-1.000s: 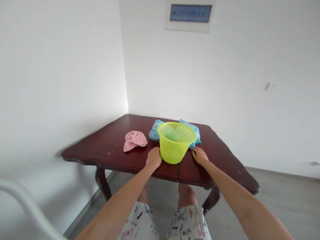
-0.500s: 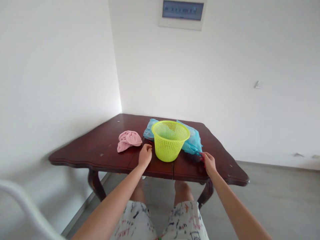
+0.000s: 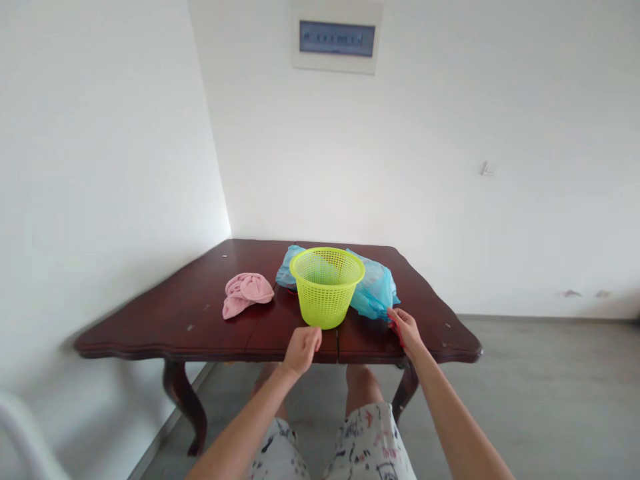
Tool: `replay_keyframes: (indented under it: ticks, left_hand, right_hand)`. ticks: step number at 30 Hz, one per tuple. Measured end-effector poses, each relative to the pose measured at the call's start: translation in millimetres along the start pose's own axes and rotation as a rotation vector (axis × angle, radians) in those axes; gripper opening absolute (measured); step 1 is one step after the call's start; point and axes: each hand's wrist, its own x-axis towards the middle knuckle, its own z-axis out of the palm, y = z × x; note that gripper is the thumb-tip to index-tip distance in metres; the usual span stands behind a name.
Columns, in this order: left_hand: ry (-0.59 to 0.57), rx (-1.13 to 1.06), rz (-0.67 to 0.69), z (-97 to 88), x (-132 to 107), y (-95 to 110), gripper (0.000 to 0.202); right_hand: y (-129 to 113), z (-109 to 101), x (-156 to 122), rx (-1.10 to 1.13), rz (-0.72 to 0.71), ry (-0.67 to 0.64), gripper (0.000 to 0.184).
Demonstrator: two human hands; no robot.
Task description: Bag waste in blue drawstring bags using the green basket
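Note:
A lime-green mesh basket [image 3: 327, 285] stands upright near the front of a dark red wooden table [image 3: 210, 320]. Behind it and to its right lies a crumpled light blue plastic bag [image 3: 374, 292]. My right hand [image 3: 406, 329] pinches the bag's near corner, where something red shows at the fingers. Curled loosely and holding nothing I can see, my left hand [image 3: 301, 348] hovers just in front of the basket. A pink cloth [image 3: 245, 292] lies bunched to the basket's left.
White walls meet in a corner behind the table. A panel with a dark window [image 3: 337, 38] hangs high on the far wall. Grey floor stretches to the right. My knees in patterned shorts [image 3: 373, 447] are below the table edge.
My left hand has drawn back from beside the basket toward the table's front edge. My right hand has taken hold of the blue bag and pulled its corner out to the right.

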Motion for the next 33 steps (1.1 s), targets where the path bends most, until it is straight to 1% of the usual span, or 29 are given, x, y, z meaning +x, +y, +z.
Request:
replay_keyframes:
  ticks: [1,2,4,5,7,9,11,14,18,20,25,27,30,33]
  left_hand:
    - [-0.081,-0.005,0.003,18.0,0.1,5.5,0.065]
    - [-0.144,-0.013,-0.002,36.3,2.5,10.1,0.059]
    - [-0.221,-0.045,-0.032,70.5,12.8,15.4,0.039]
    - [-0.239,-0.067,-0.051,84.9,19.9,15.9,0.037]
    - [-0.267,-0.126,-0.085,106.3,34.7,12.6,0.050]
    - [-0.302,-0.196,-0.109,117.1,47.0,5.1,0.055]
    - [-0.337,-0.262,-0.124,119.1,54.2,-3.7,0.056]
    - [-0.361,-0.326,-0.141,113.8,55.9,-13.5,0.058]
    - [-0.341,-0.353,-0.156,106.0,53.8,-16.0,0.058]
    - [-0.332,-0.360,-0.153,103.9,53.8,-14.5,0.059]
    - [-0.352,-0.342,-0.109,100.9,52.9,-9.4,0.060]
    - [-0.359,-0.325,-0.101,99.9,52.1,-7.5,0.058]
    - [-0.345,-0.320,-0.098,98.7,52.1,-5.2,0.054]
    - [-0.315,-0.316,-0.102,97.9,53.6,-4.4,0.049]
  right_hand:
    - [-0.7,1.0,-5.2,-0.004,-0.003,-0.014,0.073]
    - [-0.9,2.0,-11.7,-0.009,-0.007,-0.029,0.073]
    - [-0.1,3.8,-27.9,-0.026,-0.015,-0.064,0.070]
    - [0.7,4.7,-36.8,-0.036,-0.017,-0.085,0.069]
    - [2.4,6.8,-53.3,-0.060,-0.017,-0.125,0.067]
    - [3.7,9.7,-64.6,-0.091,-0.019,-0.162,0.067]
    - [4.1,13.8,-68.6,-0.127,-0.030,-0.195,0.069]
    - [3.9,21.8,-65.3,-0.180,-0.066,-0.224,0.066]
    - [2.9,31.2,-60.5,-0.224,-0.094,-0.232,0.056]
    - [2.0,32.8,-60.9,-0.227,-0.083,-0.246,0.055]
    - [-2.3,26.0,-62.8,-0.173,-0.015,-0.288,0.064]
    - [-4.3,21.7,-62.5,-0.141,0.018,-0.291,0.065]
    - [-5.3,17.7,-61.1,-0.096,0.051,-0.289,0.067]
    - [-3.5,17.0,-59.4,-0.053,0.043,-0.252,0.070]
